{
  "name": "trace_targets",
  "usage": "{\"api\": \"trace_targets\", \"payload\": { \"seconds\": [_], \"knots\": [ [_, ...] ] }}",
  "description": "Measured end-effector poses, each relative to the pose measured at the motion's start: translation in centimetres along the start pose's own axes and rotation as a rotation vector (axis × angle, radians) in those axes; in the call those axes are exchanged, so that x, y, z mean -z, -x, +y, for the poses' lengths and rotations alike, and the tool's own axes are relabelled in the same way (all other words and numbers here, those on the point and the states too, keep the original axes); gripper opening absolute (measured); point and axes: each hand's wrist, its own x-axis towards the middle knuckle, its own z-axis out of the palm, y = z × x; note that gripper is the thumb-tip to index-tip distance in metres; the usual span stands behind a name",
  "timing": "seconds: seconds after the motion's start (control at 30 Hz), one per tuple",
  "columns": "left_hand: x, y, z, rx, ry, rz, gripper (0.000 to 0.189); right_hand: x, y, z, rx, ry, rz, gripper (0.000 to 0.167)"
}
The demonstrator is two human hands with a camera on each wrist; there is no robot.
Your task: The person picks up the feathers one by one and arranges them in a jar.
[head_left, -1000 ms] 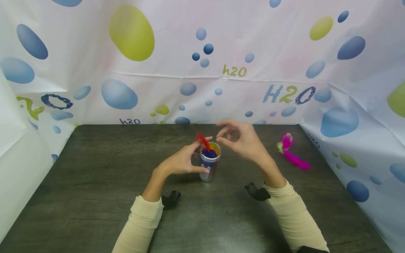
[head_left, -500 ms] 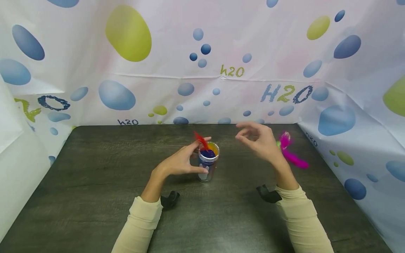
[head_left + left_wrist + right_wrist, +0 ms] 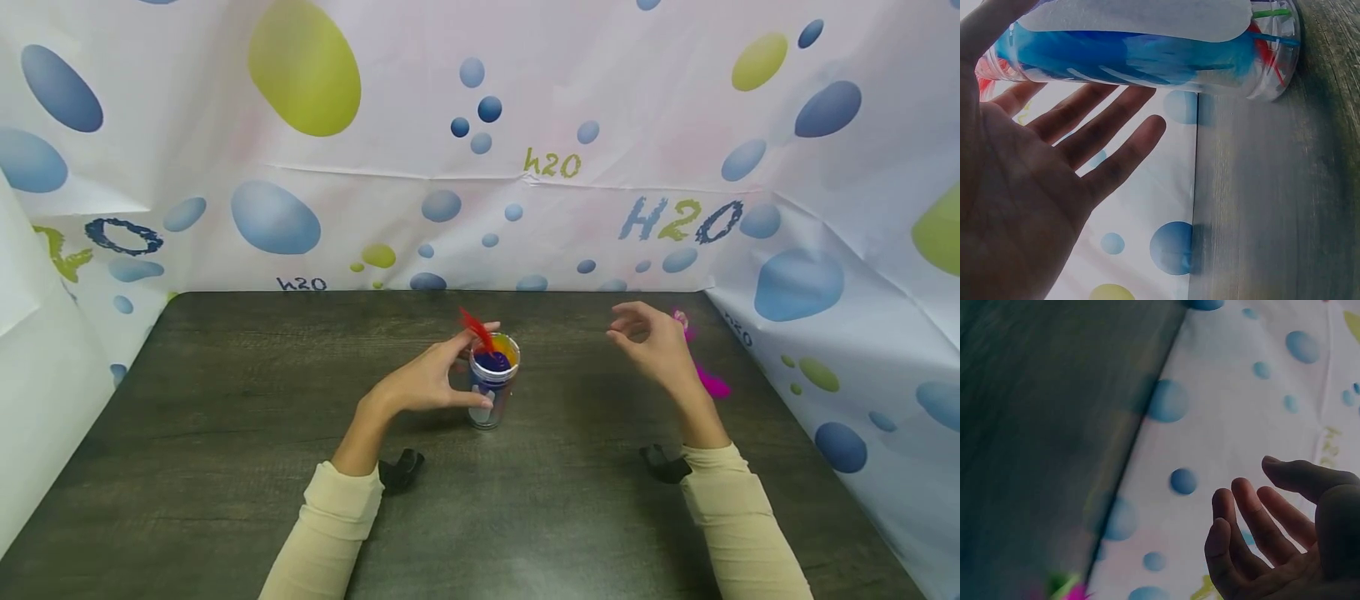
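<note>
A clear jar [image 3: 489, 392] stands upright mid-table, packed with blue and yellow feathers. One red feather [image 3: 477, 330] sticks up out of its mouth. My left hand [image 3: 427, 379] holds the jar, thumb on the near side and fingers behind it. In the left wrist view the jar [image 3: 1147, 56] shows a pale label, and coloured quills are visible at its base. My right hand [image 3: 660, 346] is in the air at the right, fingers loosely bent and holding nothing. Behind it, partly hidden, are magenta feathers [image 3: 714, 383]; the right wrist view catches a blurred bit of magenta [image 3: 1075, 592].
The dark wooden table [image 3: 225, 433] ends at a white sheet [image 3: 390, 100] printed with blue and green spots, which rises at the back and both sides. Black camera mounts [image 3: 401, 469] are worn at the wrists, close above the tabletop.
My right hand has moved away from the jar to the right, and now covers part of the magenta feathers. My left hand and the jar have stayed put.
</note>
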Motion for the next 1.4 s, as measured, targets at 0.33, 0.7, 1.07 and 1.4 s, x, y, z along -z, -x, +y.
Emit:
{"api": "trace_targets", "payload": {
  "seconds": [0.33,0.7,1.07,1.4],
  "knots": [
    [0.1,0.1,0.0,0.011,-0.001,0.002,0.094,1.6,0.6,4.7,-0.122,0.13,0.019,0.031],
    [0.0,0.3,-0.1,0.014,-0.002,0.006,0.094,3.6,0.7,8.5,-0.253,0.236,-0.153,0.05],
    [-0.1,0.5,-0.2,-0.001,-0.006,0.006,0.094,3.8,0.4,10.1,-0.259,0.256,-0.316,0.045],
    [0.0,0.3,0.1,0.002,-0.011,0.006,0.095,3.5,0.1,10.4,-0.307,0.263,-0.387,0.051]
  ]
}}
